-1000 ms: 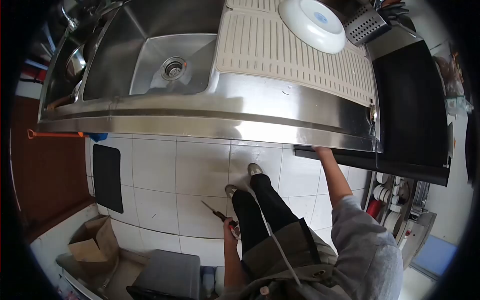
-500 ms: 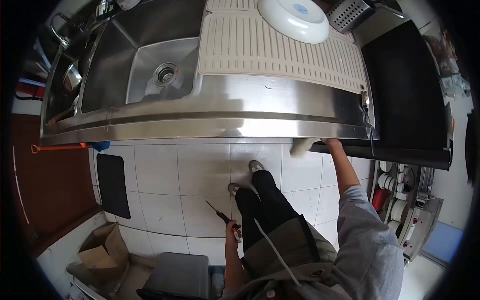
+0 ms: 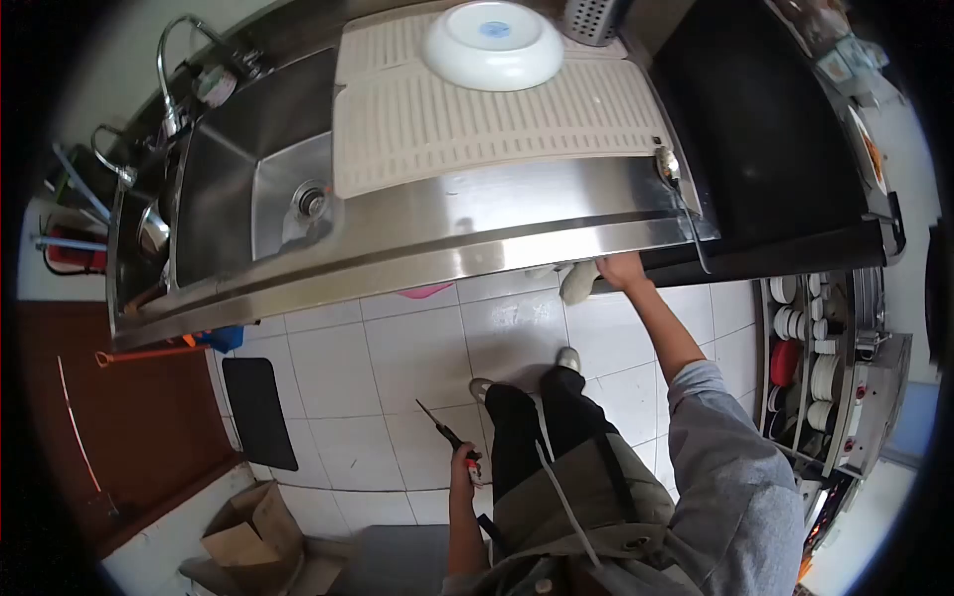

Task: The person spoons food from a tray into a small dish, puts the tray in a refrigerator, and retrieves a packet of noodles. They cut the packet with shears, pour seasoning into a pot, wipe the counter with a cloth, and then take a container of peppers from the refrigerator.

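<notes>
In my left hand [image 3: 464,465], low at my side, is a long-nosed lighter [image 3: 452,437] with a black and red handle and a thin metal barrel angled away from me. My right hand [image 3: 622,270] reaches to the front edge of the steel counter [image 3: 417,238], its fingertips partly hidden by that edge. A cream cloth [image 3: 578,284] hangs right beside the fingers, and my hand appears closed on it. Above, a ladle [image 3: 671,171] lies along the counter's right end with its handle over the edge.
An upturned white dish [image 3: 492,60] rests on the beige draining mat [image 3: 477,129], near a perforated steel holder [image 3: 593,20]. The sink [image 3: 283,169] lies left; a black surface [image 3: 755,129] adjoins the counter. Racks of plates [image 3: 820,377] stand right, a cardboard box [image 3: 253,531] lower left.
My view has shifted and turned, so the counter appears tilted. The right hand and cloth have moved left along the counter edge. The left hand still holds the lighter.
</notes>
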A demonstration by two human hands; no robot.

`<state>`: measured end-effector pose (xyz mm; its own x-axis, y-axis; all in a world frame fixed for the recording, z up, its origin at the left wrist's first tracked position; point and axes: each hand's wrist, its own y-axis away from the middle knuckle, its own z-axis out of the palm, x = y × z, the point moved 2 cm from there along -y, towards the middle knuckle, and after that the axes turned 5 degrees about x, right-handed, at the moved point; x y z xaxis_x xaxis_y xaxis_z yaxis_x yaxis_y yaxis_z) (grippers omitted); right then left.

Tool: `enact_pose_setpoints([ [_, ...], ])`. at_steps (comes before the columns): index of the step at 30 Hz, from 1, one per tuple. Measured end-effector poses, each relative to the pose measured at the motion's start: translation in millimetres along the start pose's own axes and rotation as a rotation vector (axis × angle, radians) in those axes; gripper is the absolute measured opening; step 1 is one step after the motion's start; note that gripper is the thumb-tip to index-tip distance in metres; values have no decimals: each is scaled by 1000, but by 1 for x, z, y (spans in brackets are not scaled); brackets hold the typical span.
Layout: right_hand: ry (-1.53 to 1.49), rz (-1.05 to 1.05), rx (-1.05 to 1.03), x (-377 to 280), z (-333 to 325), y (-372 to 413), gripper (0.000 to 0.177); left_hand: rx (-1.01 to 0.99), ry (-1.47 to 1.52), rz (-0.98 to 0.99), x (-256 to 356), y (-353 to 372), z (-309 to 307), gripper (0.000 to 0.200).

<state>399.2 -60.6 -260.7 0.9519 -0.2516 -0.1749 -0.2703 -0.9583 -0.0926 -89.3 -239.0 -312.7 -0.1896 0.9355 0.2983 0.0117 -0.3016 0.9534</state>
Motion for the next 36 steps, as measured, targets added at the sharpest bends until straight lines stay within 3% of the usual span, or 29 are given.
enact_pose_setpoints([
  [2,-33,12,-24,3,4,2,39,6,-43,11,-1,0,7,33],
  [4,-83,80,-179,17,17,-12,46,6,-124,4,-2,-1,17,34],
  [7,-451,328,-219,32,29,-37,43,-13,-129,-46,-13,3,40,33],
  [12,-310,121,-75,17,34,-48,35,-113,-206,-33,-38,12,73,30],
  [15,-59,-67,276,-8,61,-31,31,-168,-237,-64,-42,8,76,27],
  [17,28,-66,358,-10,81,-29,29,-163,-313,-57,-36,14,85,29],
  [18,-108,59,-142,-12,53,-35,42,-179,-340,-63,-33,11,83,30],
  [19,-114,69,-150,-10,56,-34,42,-173,-350,-72,-27,13,81,30],
  [21,-328,121,42,-6,49,-31,29,-151,-363,-42,-15,17,80,30],
  [22,-538,249,110,-7,42,-28,29,-143,-340,-57,-16,9,74,30],
  [23,-535,252,114,-8,33,-26,29,-148,-343,-56,-16,6,72,30],
  [25,-33,-6,-95,-23,7,-26,31,-110,-359,-6,-11,-2,67,30],
  [26,-237,57,-91,-26,0,-21,32,-90,-365,20,-10,-3,66,31],
  [28,-372,23,14,-36,-52,14,34,-124,-354,-14,4,12,77,32],
  [30,-471,129,124,-39,-64,77,35,-173,-349,-40,9,25,90,34],
  [31,-536,210,-75,-39,-70,115,35,-220,-349,-133,5,28,95,34],
  [34,-770,319,-271,-40,-82,236,24,-362,-422,-255,8,63,146,32],
  [35,-834,360,-159,-45,-108,259,20,-429,-488,-312,3,81,166,31],
  [36,-993,562,-179,-44,-94,290,23,-467,-417,-307,-5,91,181,30],
])
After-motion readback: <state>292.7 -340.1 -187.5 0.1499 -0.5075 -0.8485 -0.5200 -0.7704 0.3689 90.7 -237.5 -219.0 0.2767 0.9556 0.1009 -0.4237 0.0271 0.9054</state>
